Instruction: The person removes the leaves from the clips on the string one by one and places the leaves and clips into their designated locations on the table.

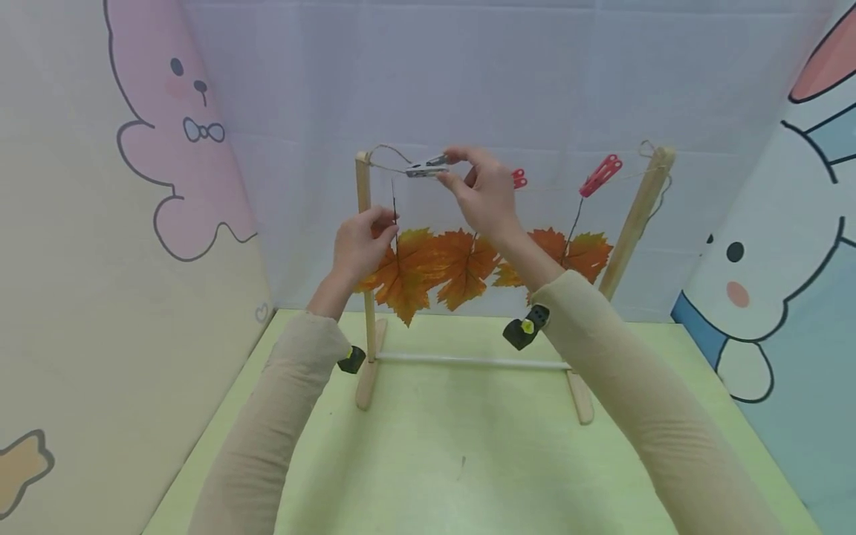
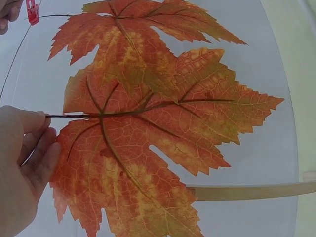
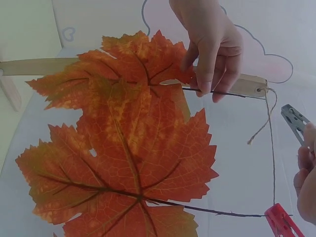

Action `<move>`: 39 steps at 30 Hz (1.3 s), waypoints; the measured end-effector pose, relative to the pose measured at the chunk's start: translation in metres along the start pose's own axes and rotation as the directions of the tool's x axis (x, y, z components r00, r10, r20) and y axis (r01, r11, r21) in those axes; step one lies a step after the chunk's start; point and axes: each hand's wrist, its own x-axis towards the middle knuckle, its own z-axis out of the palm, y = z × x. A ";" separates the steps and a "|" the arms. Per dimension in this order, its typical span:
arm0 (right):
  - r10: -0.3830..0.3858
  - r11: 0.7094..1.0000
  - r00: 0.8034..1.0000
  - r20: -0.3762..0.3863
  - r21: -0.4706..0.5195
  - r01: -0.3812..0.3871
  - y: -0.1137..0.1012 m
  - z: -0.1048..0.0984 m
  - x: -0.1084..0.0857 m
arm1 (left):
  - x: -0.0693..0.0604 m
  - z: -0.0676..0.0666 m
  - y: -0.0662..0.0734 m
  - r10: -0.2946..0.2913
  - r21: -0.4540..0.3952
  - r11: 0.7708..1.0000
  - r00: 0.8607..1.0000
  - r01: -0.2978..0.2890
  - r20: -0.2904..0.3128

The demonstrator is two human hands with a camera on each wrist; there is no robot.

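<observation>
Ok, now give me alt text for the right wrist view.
A left hand pinches the thin dark stem of a jagged orange leaf, while the right hand, cut off at the right edge, holds a grey clothespin. Below, a red clothespin clips a second orange leaf by its stem to thin brown twine strung from a pale wooden post.

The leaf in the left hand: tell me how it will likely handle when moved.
The leaf is probably light, since the left hand pinches only its thin dark stem. That stem looks fairly stiff: it stands nearly straight above the hand. The broad, thin-looking lobes would likely flex or flutter if pushed.
</observation>
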 end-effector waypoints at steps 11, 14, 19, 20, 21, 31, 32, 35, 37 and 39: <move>-0.080 0.996 0.997 0.010 0.043 0.080 0.003 -0.012 -0.017 | -0.014 -0.009 -0.015 -0.024 0.001 1.000 0.999 0.024 0.024; -0.094 0.994 0.995 0.019 0.053 0.092 0.008 -0.016 -0.024 | -0.018 -0.009 -0.023 -0.037 -0.007 0.999 0.999 0.037 0.027; -0.123 0.991 0.992 0.030 0.053 0.121 0.017 -0.020 -0.034 | -0.026 -0.009 -0.033 -0.048 -0.013 0.999 0.999 0.048 0.024; -0.123 0.991 0.992 0.036 0.049 0.121 0.019 -0.021 -0.036 | -0.028 -0.009 -0.034 -0.047 -0.011 0.999 0.999 0.048 0.024; -0.116 0.992 0.992 0.041 0.049 0.114 0.020 -0.022 -0.038 | -0.029 -0.009 -0.036 -0.045 -0.009 0.999 0.999 0.046 0.022; -0.158 0.987 0.987 0.034 0.029 0.157 0.036 -0.031 -0.055 | -0.041 -0.008 -0.049 -0.051 -0.001 0.999 0.998 0.051 0.038; -0.165 0.986 0.986 0.032 0.031 0.164 0.037 -0.032 -0.057 | -0.042 -0.008 -0.051 -0.055 0.003 0.998 0.998 0.055 0.044; -0.181 0.983 0.983 0.032 0.046 0.179 0.041 -0.034 -0.062 | -0.046 -0.008 -0.053 -0.067 0.008 0.998 0.996 0.067 0.058; -0.181 0.982 0.983 0.031 0.062 0.179 0.044 -0.034 -0.065 | -0.049 -0.008 -0.054 -0.073 0.015 0.997 0.995 0.073 0.061; -0.177 0.982 0.984 0.029 0.077 0.174 0.047 -0.035 -0.068 | -0.051 -0.008 -0.056 -0.077 0.021 0.997 0.995 0.076 0.065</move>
